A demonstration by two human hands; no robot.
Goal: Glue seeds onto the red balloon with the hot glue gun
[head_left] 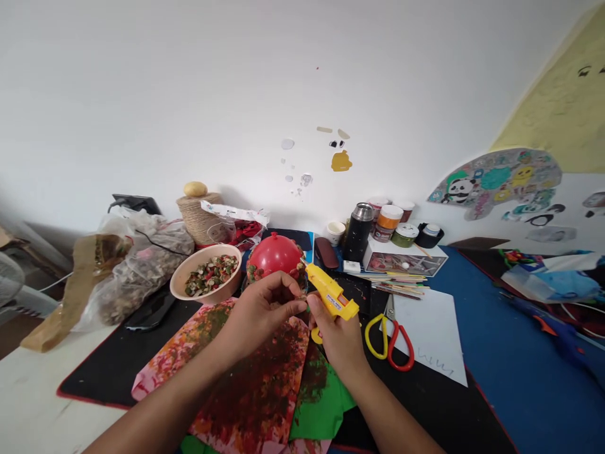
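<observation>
My right hand (pixel 336 334) is wrapped round a yellow glue gun (pixel 331 294), its nozzle pointing left at my other hand. My left hand (pixel 265 307) pinches a small piece I cannot make out, right at the nozzle tip. Just behind both hands sits a red balloon (pixel 275 253) with small coloured bits stuck round its lower edge. A beige bowl (pixel 184 283) of red and green pieces stands to the left of the balloon. Paint-stained sheets (pixel 255 384) in pink, red and green lie under my forearms.
Yellow and red scissors (pixel 390 343) lie on a white paper (pixel 430 328) to the right. Paint jars (pixel 390 221), a black flask (pixel 358 233) and a box of sticks (pixel 401 261) stand at the back. Plastic bags (pixel 137 265) and a twine roll (pixel 196 217) sit left.
</observation>
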